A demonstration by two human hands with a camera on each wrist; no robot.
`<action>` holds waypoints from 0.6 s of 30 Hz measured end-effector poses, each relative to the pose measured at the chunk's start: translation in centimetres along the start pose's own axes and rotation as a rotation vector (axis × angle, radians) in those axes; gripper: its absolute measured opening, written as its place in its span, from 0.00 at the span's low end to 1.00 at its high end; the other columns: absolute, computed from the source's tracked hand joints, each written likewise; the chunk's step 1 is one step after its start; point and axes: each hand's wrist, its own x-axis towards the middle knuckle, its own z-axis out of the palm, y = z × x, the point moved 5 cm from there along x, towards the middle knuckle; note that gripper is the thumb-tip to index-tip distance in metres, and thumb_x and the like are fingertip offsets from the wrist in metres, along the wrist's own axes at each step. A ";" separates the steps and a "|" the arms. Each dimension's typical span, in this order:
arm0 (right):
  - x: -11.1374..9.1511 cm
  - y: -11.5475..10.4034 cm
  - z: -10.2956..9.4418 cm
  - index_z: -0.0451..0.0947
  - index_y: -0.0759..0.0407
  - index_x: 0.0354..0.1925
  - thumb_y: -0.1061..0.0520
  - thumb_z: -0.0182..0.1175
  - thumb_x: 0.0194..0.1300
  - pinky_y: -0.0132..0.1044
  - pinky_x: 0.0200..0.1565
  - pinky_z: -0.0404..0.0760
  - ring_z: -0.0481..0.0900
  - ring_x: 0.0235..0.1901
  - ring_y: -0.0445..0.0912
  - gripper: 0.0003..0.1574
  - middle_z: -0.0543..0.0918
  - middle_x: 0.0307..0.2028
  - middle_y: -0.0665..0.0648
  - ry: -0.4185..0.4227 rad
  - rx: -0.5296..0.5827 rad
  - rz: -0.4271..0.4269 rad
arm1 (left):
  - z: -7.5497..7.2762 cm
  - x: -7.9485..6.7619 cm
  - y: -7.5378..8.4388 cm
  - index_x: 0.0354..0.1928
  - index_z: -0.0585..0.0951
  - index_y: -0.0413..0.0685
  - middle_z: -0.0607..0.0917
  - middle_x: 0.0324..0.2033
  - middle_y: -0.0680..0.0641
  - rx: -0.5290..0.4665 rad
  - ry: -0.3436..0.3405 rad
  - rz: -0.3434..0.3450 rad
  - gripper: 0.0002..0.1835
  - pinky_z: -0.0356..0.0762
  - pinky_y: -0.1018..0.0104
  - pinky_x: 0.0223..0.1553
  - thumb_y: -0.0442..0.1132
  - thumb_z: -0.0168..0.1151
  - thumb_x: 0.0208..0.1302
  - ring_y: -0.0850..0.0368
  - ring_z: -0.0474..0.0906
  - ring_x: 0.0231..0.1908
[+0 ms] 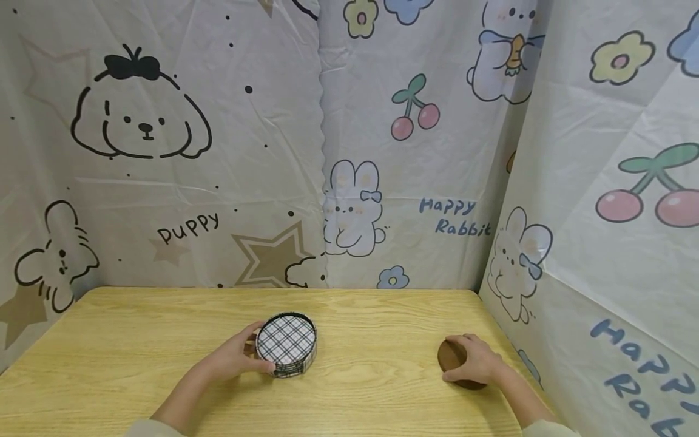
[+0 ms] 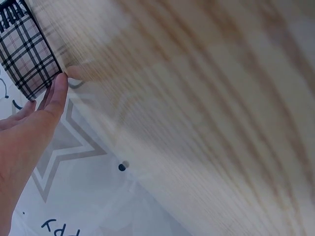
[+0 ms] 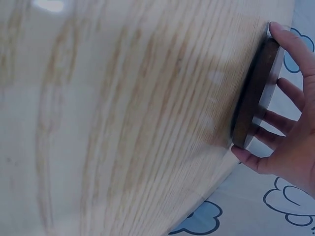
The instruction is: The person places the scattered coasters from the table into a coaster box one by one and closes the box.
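A round, low plaid coaster holder [image 1: 286,341] in black and white stands on the wooden table, left of centre. Its top shows a plaid disc inside a dark rim. My left hand [image 1: 236,358] grips it from the left, thumb at the front and fingers round the far side. In the left wrist view the plaid side wall [image 2: 30,56] shows beside the fingertips. Toward the right table edge, my right hand [image 1: 479,360] spans a dark brown round disc [image 1: 451,357] and holds it by its rim. The right wrist view shows this disc [image 3: 255,93] flat on the table, fingers spread across it.
The light wooden table [image 1: 377,364] has a printed curtain [image 1: 262,182] hanging along its back. Another printed curtain [image 1: 611,261] hangs close to the right edge, near my right hand. Bare wood lies between the two hands.
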 end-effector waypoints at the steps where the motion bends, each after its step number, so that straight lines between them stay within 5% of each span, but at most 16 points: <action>1: 0.0 0.0 0.0 0.69 0.54 0.61 0.34 0.74 0.36 0.72 0.44 0.68 0.67 0.56 0.69 0.55 0.68 0.59 0.70 0.008 -0.008 -0.002 | 0.0 0.0 0.0 0.70 0.51 0.38 0.68 0.59 0.33 0.000 0.000 -0.002 0.55 0.73 0.48 0.55 0.47 0.74 0.46 0.39 0.71 0.56; 18: 0.4 -2.9 -0.4 0.71 0.50 0.60 0.33 0.73 0.36 0.70 0.44 0.68 0.67 0.58 0.66 0.53 0.69 0.60 0.67 0.081 -0.002 -0.050 | 0.0 -0.2 0.2 0.70 0.49 0.36 0.68 0.59 0.30 0.007 -0.023 0.010 0.55 0.73 0.47 0.55 0.46 0.74 0.48 0.37 0.71 0.56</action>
